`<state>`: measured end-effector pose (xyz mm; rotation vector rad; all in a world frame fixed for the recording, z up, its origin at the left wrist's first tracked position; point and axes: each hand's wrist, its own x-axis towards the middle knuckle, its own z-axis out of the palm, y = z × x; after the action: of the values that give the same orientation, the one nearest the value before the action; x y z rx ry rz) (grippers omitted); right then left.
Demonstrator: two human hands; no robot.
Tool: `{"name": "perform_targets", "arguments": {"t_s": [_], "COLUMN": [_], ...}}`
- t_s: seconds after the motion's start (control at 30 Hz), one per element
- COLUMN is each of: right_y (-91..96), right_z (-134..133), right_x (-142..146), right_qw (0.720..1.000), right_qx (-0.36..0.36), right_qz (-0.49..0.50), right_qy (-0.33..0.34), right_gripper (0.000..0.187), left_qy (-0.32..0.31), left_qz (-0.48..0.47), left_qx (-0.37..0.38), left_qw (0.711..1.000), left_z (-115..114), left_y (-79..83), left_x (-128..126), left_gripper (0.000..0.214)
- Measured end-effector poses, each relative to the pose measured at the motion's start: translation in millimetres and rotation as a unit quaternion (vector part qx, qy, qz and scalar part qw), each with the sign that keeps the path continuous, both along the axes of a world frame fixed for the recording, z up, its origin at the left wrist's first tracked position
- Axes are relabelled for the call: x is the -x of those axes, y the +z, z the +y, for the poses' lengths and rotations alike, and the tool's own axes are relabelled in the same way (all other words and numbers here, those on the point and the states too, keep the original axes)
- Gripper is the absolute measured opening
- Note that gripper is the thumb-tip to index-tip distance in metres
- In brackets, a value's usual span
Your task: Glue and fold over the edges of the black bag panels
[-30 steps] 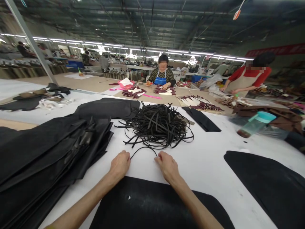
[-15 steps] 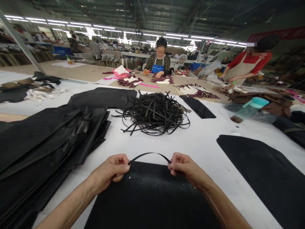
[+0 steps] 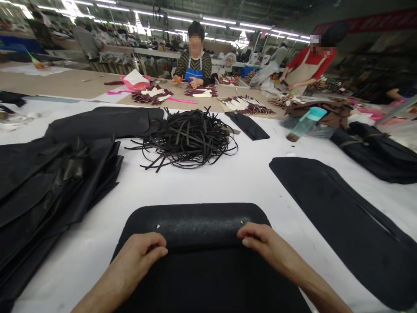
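Note:
A black rounded panel (image 3: 198, 219) lies flat on the white table right in front of me, with a pale glue-like band near its far edge. My left hand (image 3: 143, 254) and my right hand (image 3: 260, 241) both rest on it, fingers pinched closed. A thin black strip (image 3: 202, 248) runs taut between them across the panel, hard to make out against the black. Beyond the panel sits a tangled pile of black strips (image 3: 185, 137).
A stack of black fabric pieces (image 3: 48, 182) fills the left side. Another black panel (image 3: 332, 204) lies at the right. A teal-capped bottle (image 3: 304, 124) lies tilted at the back right. Two people (image 3: 194, 65) (image 3: 309, 65) work at the far tables.
Both hands drew one strip from the pile toward me, lifted it arched between them, and now hold it down flat on the near panel. The view has tilted downward.

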<state>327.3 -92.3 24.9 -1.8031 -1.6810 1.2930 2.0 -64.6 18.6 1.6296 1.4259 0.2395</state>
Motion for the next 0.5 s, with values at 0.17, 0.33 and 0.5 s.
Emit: {"name": "perform_targets", "arguments": {"t_s": [0.17, 0.33, 0.5], "right_y": [-11.7, -28.0, -35.3], "right_z": [-5, -3, 1], "right_x": [-9, -14, -10], "right_qw": [0.993, 0.991, 0.985], "right_qx": [0.018, 0.026, 0.035], "right_qz": [-0.064, -0.005, -0.011], "right_qy": [-0.100, -0.130, -0.167], "right_gripper": [0.018, 0.013, 0.015], "left_qy": [0.061, 0.145, 0.197], "left_qz": [-0.011, -0.041, -0.014], "left_qx": [0.019, 0.084, 0.062], "left_qw": [0.998, 0.985, 0.978], "left_z": [-2, 1, 3], "left_y": [-14.0, -32.3, -48.0], "left_x": [11, 21, 29], "left_gripper": [0.030, 0.042, 0.048]}}
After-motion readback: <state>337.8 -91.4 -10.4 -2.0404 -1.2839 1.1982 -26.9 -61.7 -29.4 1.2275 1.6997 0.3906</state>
